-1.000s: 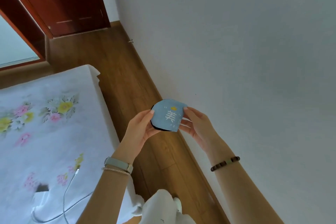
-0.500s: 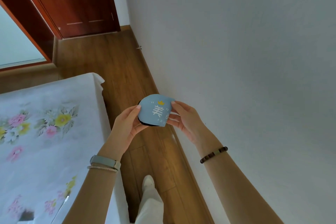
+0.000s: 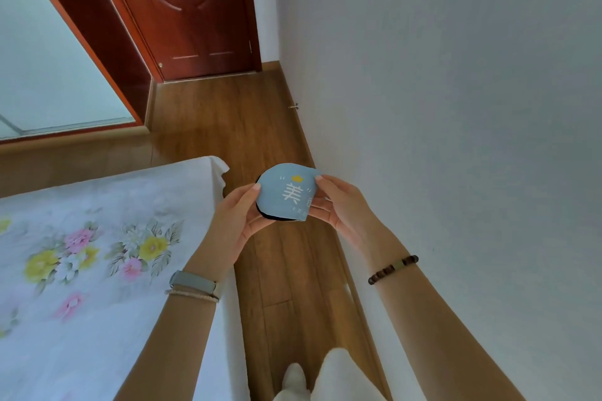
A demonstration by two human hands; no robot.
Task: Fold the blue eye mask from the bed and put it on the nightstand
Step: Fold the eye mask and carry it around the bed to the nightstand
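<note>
The blue eye mask (image 3: 285,194) is folded in half, its light blue face with a white character and a small yellow mark turned toward me and a black lining showing along its lower edge. Both hands hold it in the air over the wooden floor strip between bed and wall. My left hand (image 3: 237,215) pinches its left edge, thumb on top. My right hand (image 3: 338,205) grips its right edge with the fingers wrapped behind. The bed (image 3: 97,270), with a white floral sheet, lies at the left. No nightstand is in view.
A white wall (image 3: 456,107) runs close along the right. A narrow wooden floor (image 3: 234,120) leads to a dark red carved door (image 3: 189,10) at the far end. A frosted glass panel (image 3: 42,58) fills the upper left. My white-trousered legs (image 3: 329,378) stand below.
The view has tilted up and forward along the floor strip, showing more of the door. Both hands keep their hold on the folded mask, which stays in front of me.
</note>
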